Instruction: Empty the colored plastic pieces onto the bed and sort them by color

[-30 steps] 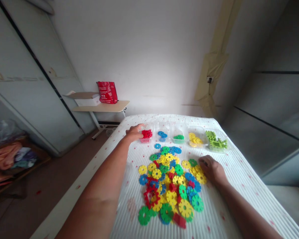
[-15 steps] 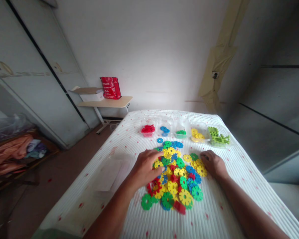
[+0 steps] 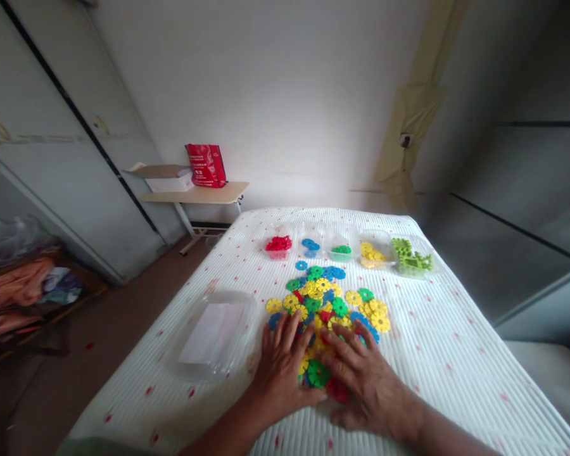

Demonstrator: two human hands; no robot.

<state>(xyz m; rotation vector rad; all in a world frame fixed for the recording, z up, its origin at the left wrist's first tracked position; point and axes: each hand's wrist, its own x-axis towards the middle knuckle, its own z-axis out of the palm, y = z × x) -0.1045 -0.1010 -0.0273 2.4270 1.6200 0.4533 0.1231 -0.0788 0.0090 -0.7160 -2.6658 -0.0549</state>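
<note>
A loose pile of notched plastic discs in yellow, green and blue, with some red pieces among them, lies on the white cloth. My left hand (image 3: 285, 364) rests at the pile's near left side, its fingers spread over the edge pieces. Across the near right part lies my right hand (image 3: 363, 373), fingers apart and stretched over the discs. Between the two hands shows a green disc (image 3: 318, 373). Yellow discs (image 3: 320, 286) heap up beyond my fingertips, and a yellow cluster (image 3: 376, 313) sits at the right. The pieces under both palms are hidden.
Behind the pile stands a row of clear tubs: red pieces (image 3: 278, 244), blue discs (image 3: 310, 246), green discs (image 3: 342, 251), yellow discs (image 3: 373, 252) and light green pieces (image 3: 412, 258). A clear plastic container (image 3: 180, 370) with white paper (image 3: 211, 334) lies left.
My right hand has moved from the pile's far right side to its near part. My left hand has drawn back toward me, and both hands now lie spread over the near pieces.
</note>
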